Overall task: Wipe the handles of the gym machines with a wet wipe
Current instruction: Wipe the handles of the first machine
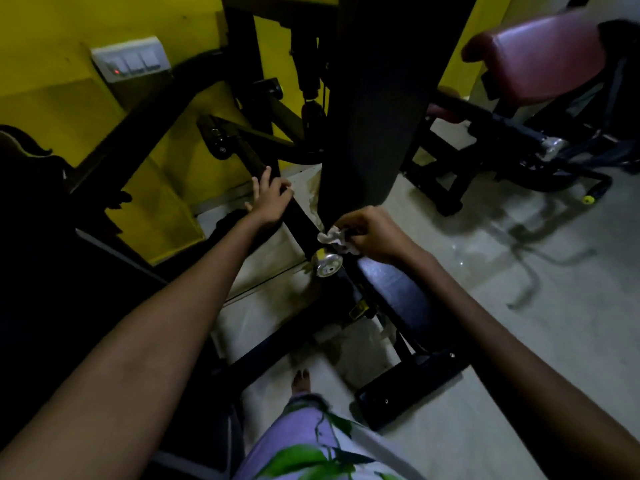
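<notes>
1. Your right hand [372, 235] has its fingers curled round the crumpled wipe [334, 240], pressing it against the black bar [298, 216] just above the chrome cap [326, 265] at the bar's near end.

2. Your left hand [272, 199] is wrapped over the same bar further up, towards 11 o'clock from the wipe, with clear bar between the two hands. It appears to be steadying the bar.

3. The relation that matters: the bar's long axis runs from the cap at roughly 5 o'clock up to the pivot [220, 143] at 11 o'clock. The unwiped length lies up-axis from the wipe, so the stroke, in my judgement, should travel towards 11 o'clock. The right hand is nearer the work; the left hand sits in the stroke's path and would need to shift or lift.

4. Whether the wipe encircles the bar or only touches its top face cannot be told (lighting is dim and the bar is black).

5. Surface: the bar looks matt and dark. The cap is shiny metal and may be slippery under a wet wipe.

6. Room: a dark seat pad [391, 282] sits at 5 o'clock of the cap, an upright back pad [374, 116] at 12 o'clock. The floor [519, 306] is pale and glossy, the wall [52, 46] yellow, with a switch plate [133, 60] at 10 o'clock. A maroon-padded bench [540, 53] stands at 2 o'clock, well apart.
</notes>
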{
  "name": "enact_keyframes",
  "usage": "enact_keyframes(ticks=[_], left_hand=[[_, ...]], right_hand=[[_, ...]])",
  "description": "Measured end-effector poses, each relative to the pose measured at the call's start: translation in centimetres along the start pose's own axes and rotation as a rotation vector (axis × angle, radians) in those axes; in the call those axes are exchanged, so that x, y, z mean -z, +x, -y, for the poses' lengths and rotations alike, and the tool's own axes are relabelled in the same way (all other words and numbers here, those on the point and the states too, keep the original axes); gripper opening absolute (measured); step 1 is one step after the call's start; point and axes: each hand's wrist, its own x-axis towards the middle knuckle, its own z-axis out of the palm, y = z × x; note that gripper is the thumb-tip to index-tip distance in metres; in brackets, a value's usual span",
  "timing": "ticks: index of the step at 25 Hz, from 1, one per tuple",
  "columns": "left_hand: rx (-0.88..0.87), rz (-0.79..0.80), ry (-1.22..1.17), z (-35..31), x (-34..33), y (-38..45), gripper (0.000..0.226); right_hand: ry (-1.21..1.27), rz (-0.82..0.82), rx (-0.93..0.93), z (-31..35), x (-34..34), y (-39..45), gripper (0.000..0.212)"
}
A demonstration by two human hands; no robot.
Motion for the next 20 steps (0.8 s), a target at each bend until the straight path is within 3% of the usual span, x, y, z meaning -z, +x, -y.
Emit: enact_keyframes(ticks=[2,4,9,11,15,20], left_hand=[[0.012,-0.003,-0.004,-0.1,0.2,0.1,0.031],[0.016,-0.008,-0.033,0.0,0.3,0.1,0.031],[-0.005,-0.053,-0.116,0.8,-0.2,0.4,0.029],[-0.008,-0.068,-0.142,0.8,-0.5,0.8,0.028],[-0.004,-0.112,-0.192,0.6,-0.8,0.8,0.025],[-0.005,-0.116,-0.205,0.5,-0.9,0.2,0.028]], right_hand=[[0.083,-0.167,-0.012,0.7,-2.1,0.7,0.029],[0.058,-0.210,0.045,0.8,-3.9,1.1,0.024],[-0.147,0.083,0.199,-0.9,-0.6,0.6,0.025],[-0.190,0.142,0.181,-1.4,0.7,1.6,0.023],[0.093,-0.146,0.092,0.0,-1.5,4.3,0.016],[0.209,-0.135,0.172,-0.5,-4.1,2.2,0.030]])
